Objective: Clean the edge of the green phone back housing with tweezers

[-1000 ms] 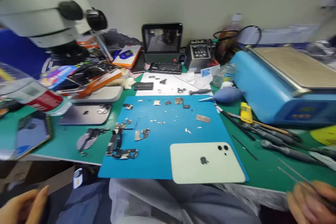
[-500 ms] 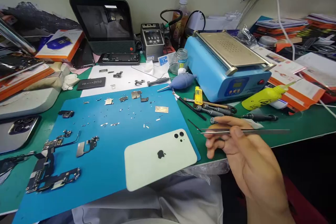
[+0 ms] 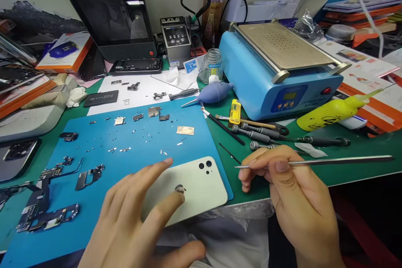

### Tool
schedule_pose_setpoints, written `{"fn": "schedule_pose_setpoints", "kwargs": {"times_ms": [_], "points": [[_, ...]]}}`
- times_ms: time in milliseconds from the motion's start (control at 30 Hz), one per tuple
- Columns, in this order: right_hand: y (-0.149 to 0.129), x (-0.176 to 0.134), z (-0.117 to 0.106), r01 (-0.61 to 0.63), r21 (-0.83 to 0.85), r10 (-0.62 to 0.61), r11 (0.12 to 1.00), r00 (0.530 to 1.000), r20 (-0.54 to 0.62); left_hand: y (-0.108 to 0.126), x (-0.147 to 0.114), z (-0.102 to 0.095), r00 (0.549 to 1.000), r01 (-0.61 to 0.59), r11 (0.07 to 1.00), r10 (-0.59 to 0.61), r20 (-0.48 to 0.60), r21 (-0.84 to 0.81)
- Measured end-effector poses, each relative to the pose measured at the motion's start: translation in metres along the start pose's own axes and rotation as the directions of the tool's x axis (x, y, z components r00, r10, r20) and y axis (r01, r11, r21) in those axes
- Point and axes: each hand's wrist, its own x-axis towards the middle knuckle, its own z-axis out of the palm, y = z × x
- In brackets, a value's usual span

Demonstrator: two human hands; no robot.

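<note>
Tweezers lie in my right hand, pinched between thumb and fingers, their thin tips pointing left past the phone's edge. My left hand is spread open over a pale green phone, which lies back side up with its two-lens camera bump at the upper right. The index finger reaches over the logo area; whether it touches the glass I cannot tell. Under the phone is a blue mat, with tiny screws, brackets and small parts laid out on it. Dark flex cable assemblies are at its left side.
A blue heating machine stands at the back right. Before it lie screwdrivers, a yellow-green bottle and a blue air blower. A glass jar and a black screen device stand behind the mat.
My left hand has come into view from below and now hovers over the phone. My right hand still holds the tweezers, now turned edge-on. The view has shifted slightly.
</note>
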Motion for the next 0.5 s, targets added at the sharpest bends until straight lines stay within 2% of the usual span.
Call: {"fn": "schedule_pose_setpoints", "kwargs": {"times_ms": [133, 233, 333, 500], "points": [[0.001, -0.006, 0.004, 0.033, -0.02, -0.033, 0.999, 0.999, 0.018, -0.018, 0.017, 0.002, 0.993, -0.085, 0.996, 0.084, 0.082, 0.007], [0.003, -0.008, 0.008, 0.06, -0.054, -0.059, 0.997, 0.998, 0.034, -0.023, 0.017, 0.002, 0.992, -0.074, 0.997, 0.075, 0.099, -0.015], [0.005, -0.005, 0.009, 0.003, -0.088, -0.001, 0.996, 1.0, 0.025, -0.022, 0.017, 0.004, 0.992, -0.055, 0.998, 0.056, 0.11, -0.014], [0.008, -0.001, 0.011, -0.099, -0.157, 0.103, 0.983, 0.995, 0.015, -0.016, 0.015, 0.008, 0.983, -0.147, 0.988, 0.142, 0.113, 0.04]]}}
